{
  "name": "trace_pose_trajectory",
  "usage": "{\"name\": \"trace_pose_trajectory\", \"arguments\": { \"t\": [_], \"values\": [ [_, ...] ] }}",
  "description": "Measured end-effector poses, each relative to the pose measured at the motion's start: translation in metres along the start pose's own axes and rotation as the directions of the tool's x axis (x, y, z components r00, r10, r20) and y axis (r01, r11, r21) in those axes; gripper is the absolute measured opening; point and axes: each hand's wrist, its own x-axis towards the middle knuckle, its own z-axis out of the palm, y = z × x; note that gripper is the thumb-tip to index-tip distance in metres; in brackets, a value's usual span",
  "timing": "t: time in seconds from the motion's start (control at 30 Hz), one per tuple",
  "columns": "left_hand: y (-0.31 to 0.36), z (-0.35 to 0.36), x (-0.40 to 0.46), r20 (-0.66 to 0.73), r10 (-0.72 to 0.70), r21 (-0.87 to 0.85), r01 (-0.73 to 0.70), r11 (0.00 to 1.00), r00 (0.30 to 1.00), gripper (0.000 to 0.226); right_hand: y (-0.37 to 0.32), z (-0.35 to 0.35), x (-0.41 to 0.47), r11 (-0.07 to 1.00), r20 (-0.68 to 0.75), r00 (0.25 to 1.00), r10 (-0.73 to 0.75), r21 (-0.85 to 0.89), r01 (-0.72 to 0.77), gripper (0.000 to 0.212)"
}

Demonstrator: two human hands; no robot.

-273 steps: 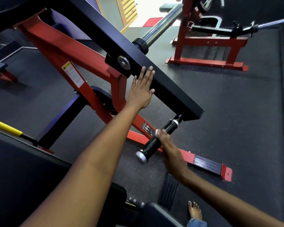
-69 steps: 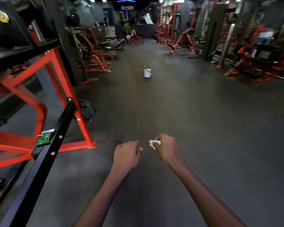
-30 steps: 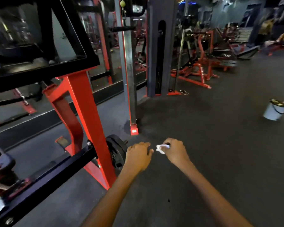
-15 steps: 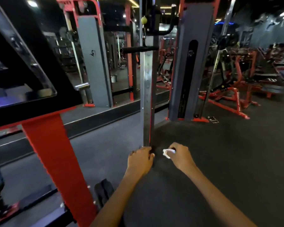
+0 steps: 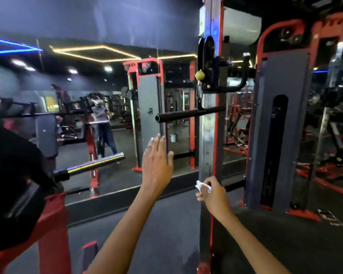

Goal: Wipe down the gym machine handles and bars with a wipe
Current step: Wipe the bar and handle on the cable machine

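A black horizontal handle bar sticks out leftward from a tall steel upright of a cable machine. My left hand is raised below the bar's free end, fingers straight and together, touching nothing. My right hand is lower, in front of the upright, and pinches a small crumpled white wipe. A curved black handle hangs higher on the same upright beside a yellow ball.
A wall mirror behind the machine reflects the gym and a person. A chrome barbell sleeve points in from the left above a red frame. A grey weight-stack cover stands to the right. Dark rubber floor lies below.
My view has tilted up and closer to the cable machine. My left hand rose toward the black bar and straightened its fingers. My right hand still holds the wipe.
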Motion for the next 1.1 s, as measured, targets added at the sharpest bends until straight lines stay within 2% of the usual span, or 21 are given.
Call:
{"name": "trace_pose_trajectory", "arguments": {
  "t": [0.07, 0.13, 0.27, 0.37, 0.43, 0.5, 0.57, 0.63, 0.67, 0.7, 0.8, 0.83, 0.87, 0.9, 0.97, 1.0, 1.03, 1.07, 1.1],
  "values": [
    [0.005, 0.005, 0.045, -0.094, 0.016, 0.033, -0.013, 0.999, 0.995, 0.058, -0.005, 0.001, 0.044, 0.997, 0.019, 0.997, -0.069, 0.038, 0.069, 0.005],
    [0.005, 0.016, 0.084, -0.112, 0.021, 0.082, -0.012, 0.997, 0.993, 0.064, -0.011, 0.003, 0.086, 0.989, 0.014, 0.992, -0.128, 0.070, 0.127, 0.008],
    [-0.015, 0.041, 0.125, -0.093, -0.066, 0.133, 0.079, 0.988, 0.993, 0.068, -0.034, 0.011, 0.155, 0.961, -0.132, 0.953, -0.273, 0.004, 0.276, 0.024],
    [-0.027, 0.055, 0.129, -0.109, -0.090, 0.096, 0.101, 0.990, 0.990, 0.074, -0.058, 0.030, 0.190, 0.897, -0.278, 0.853, -0.441, -0.097, 0.432, 0.038],
    [-0.034, 0.062, 0.130, -0.143, -0.067, 0.064, 0.077, 0.995, 0.987, 0.077, -0.070, 0.050, 0.211, 0.804, -0.278, 0.757, -0.591, -0.136, 0.578, 0.047],
    [-0.040, 0.069, 0.133, -0.164, -0.054, 0.018, 0.057, 0.998, 0.985, 0.080, -0.079, 0.071, 0.229, 0.676, -0.164, 0.656, -0.737, -0.189, 0.712, 0.052],
    [-0.045, 0.075, 0.137, -0.165, -0.051, -0.049, 0.043, 0.998, 0.985, 0.082, -0.080, 0.087, 0.241, 0.468, 0.075, 0.509, -0.857, -0.299, 0.832, 0.057],
    [-0.048, 0.083, 0.139, -0.161, -0.061, -0.123, 0.042, 0.992, 0.985, 0.085, -0.067, 0.089, 0.256, 0.209, 0.292, 0.358, -0.887, -0.438, 0.874, 0.062],
    [-0.049, 0.087, 0.140, -0.154, -0.077, -0.155, 0.053, 0.987, 0.985, 0.086, -0.055, 0.084, 0.271, 0.166, 0.318, 0.345, -0.883, -0.477, 0.863, 0.063],
    [-0.051, 0.091, 0.142, -0.146, -0.091, -0.178, 0.064, 0.982, 0.985, 0.087, -0.042, 0.076, 0.288, 0.218, 0.267, 0.392, -0.880, -0.506, 0.834, 0.062],
    [-0.060, 0.105, 0.146, -0.123, -0.108, -0.206, 0.081, 0.975, 0.986, 0.092, -0.021, 0.058, 0.323, 0.575, -0.081, 0.653, -0.753, -0.563, 0.594, 0.056],
    [-0.062, 0.109, 0.147, -0.110, -0.111, -0.207, 0.086, 0.975, 0.988, 0.094, -0.026, 0.065, 0.322, 0.630, -0.131, 0.688, -0.714, -0.549, 0.549, 0.053],
    [-0.064, 0.112, 0.148, -0.101, -0.111, -0.206, 0.089, 0.975, 0.989, 0.096, -0.035, 0.077, 0.313, 0.621, -0.104, 0.679, -0.726, -0.523, 0.584, 0.049],
    [-0.067, 0.114, 0.149, -0.096, -0.112, -0.212, 0.090, 0.973, 0.989, 0.097, -0.045, 0.092, 0.299, 0.554, -0.012, 0.636, -0.772, -0.505, 0.662, 0.046],
    [-0.073, 0.118, 0.150, -0.096, -0.111, -0.248, 0.084, 0.965, 0.989, 0.097, -0.051, 0.119, 0.273, 0.229, 0.281, 0.400, -0.872, -0.488, 0.842, 0.051],
    [-0.076, 0.119, 0.151, -0.094, -0.115, -0.264, 0.087, 0.961, 0.989, 0.097, -0.052, 0.121, 0.271, 0.087, 0.388, 0.288, -0.876, -0.460, 0.884, 0.056],
    [-0.078, 0.119, 0.151, -0.084, -0.125, -0.271, 0.098, 0.957, 0.989, 0.096, -0.051, 0.114, 0.279, -0.001, 0.449, 0.220, -0.866, -0.442, 0.897, 0.059],
    [-0.081, 0.119, 0.152, -0.070, -0.132, -0.267, 0.109, 0.957, 0.989, 0.096, -0.046, 0.104, 0.295, -0.037, 0.453, 0.204, -0.868, -0.469, 0.883, 0.060],
    [-0.084, 0.120, 0.152, -0.058, -0.131, -0.255, 0.112, 0.960, 0.990, 0.095, -0.038, 0.092, 0.312, -0.002, 0.415, 0.251, -0.874, -0.520, 0.854, 0.058]
  ]
}}
